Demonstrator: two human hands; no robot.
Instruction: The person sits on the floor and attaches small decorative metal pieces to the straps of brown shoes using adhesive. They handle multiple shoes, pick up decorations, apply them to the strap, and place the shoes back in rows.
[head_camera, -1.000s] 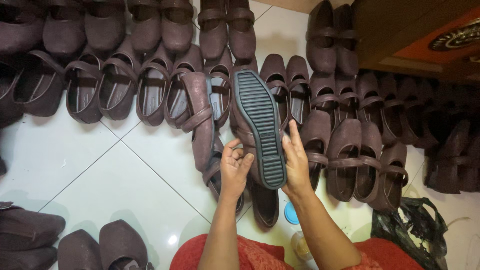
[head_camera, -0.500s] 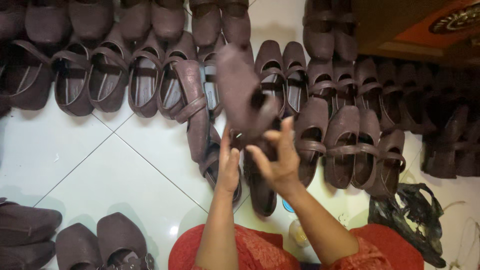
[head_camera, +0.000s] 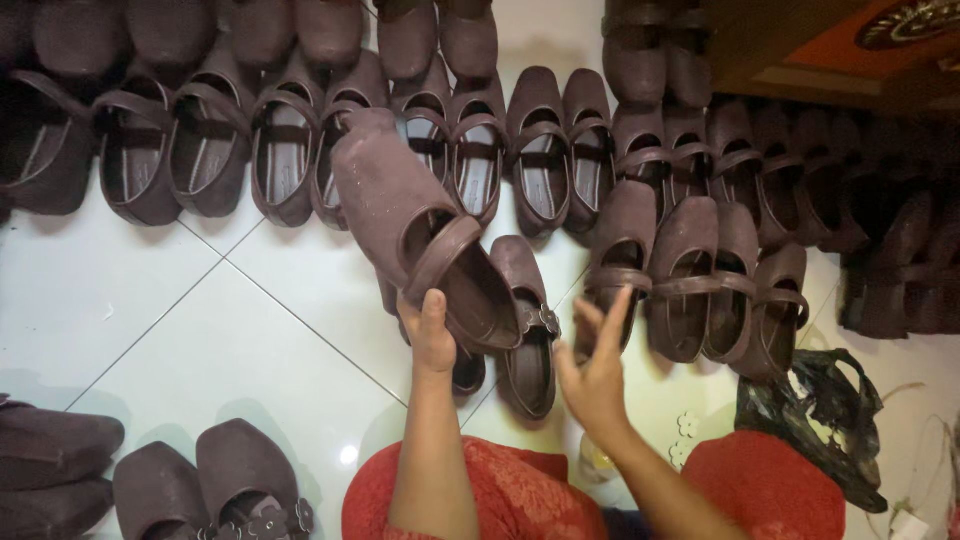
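Brown strapped shoe (head_camera: 420, 225) pinched at heel by left hand (head_camera: 432, 335); right hand (head_camera: 592, 375) spread open, just beside, apart.

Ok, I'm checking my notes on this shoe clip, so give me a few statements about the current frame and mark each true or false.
1. The left hand holds a brown shoe raised above the floor. True.
2. The right hand grips a second shoe. False: it is open, fingers spread, holding nothing.
3. The raised shoe shows its ridged sole to the camera. False: its upper and strap face the camera.
4. Rows of brown shoes lie on a white tiled floor. True.
5. A dark plastic bag lies at the right. True.
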